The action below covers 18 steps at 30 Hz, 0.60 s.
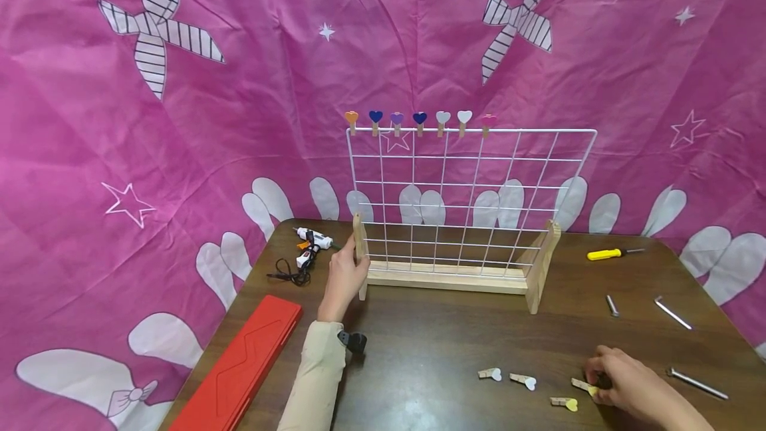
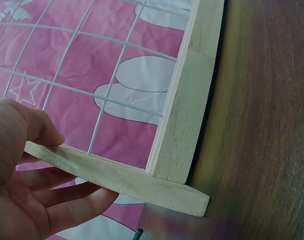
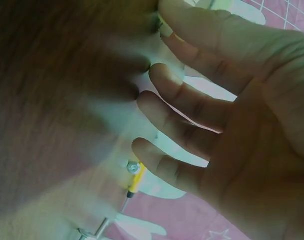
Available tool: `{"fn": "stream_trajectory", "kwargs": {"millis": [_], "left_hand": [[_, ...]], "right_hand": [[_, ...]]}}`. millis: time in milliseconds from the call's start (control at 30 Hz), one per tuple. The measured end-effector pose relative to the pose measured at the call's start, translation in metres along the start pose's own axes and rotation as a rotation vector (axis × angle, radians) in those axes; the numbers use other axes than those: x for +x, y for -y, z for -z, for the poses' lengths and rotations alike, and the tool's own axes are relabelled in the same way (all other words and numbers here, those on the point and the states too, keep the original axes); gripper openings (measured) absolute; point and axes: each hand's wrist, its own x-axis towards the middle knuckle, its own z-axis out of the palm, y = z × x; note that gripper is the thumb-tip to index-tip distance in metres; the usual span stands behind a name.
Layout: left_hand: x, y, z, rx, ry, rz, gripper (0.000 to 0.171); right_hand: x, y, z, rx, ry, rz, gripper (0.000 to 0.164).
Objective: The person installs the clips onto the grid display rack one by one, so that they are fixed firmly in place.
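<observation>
Your head view is evenly and fairly brightly lit, with a pale glare on the tabletop (image 1: 419, 364) near the bottom middle and soft highlights along the folds of the pink backdrop (image 1: 269, 85), whose pattern looks stretched toward the edges. Your left wrist view is dimmer and slightly soft, though the wooden stand (image 2: 186, 125) keeps its grain readable; a smeary patch sits below it. Your right wrist view is poorest: dark at upper left, hazy elsewhere, your right fingers (image 3: 176, 90) shaded, blurred shadows beside their tips, and the yellow screwdriver (image 3: 137, 177) out of focus.
</observation>
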Motion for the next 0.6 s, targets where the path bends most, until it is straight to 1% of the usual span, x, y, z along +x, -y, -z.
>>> {"fn": "stream_trajectory", "kwargs": {"millis": [33,100,200,233,333,467,600], "left_hand": [[0.0,0.0,0.0,-0.003,-0.001,-0.002,0.058],[0.0,0.0,0.0,-0.005,-0.004,-0.007,0.058],[-0.001,0.0,0.0,-0.012,0.001,-0.009,0.057],[-0.002,0.0,0.0,-0.012,0.002,-0.01,0.056],[-0.003,0.0,0.0,-0.008,0.0,-0.015,0.052],[-0.003,0.001,-0.001,-0.008,-0.011,-0.025,0.049],[-0.002,0.001,0.0,-0.011,-0.014,-0.025,0.05]], "right_hand": [[0.001,0.0,0.002,0.021,0.024,-0.012,0.032],[0.002,0.001,0.005,0.047,0.034,-0.015,0.032],[0.006,0.004,0.012,0.086,-0.004,0.018,0.032],[0.008,0.006,0.015,0.091,-0.032,0.037,0.032],[0.016,0.014,0.029,0.085,-0.16,0.108,0.035],[0.034,0.029,0.054,0.084,-0.326,0.184,0.039],[0.061,0.048,0.084,0.089,-0.397,0.227,0.039]]}}
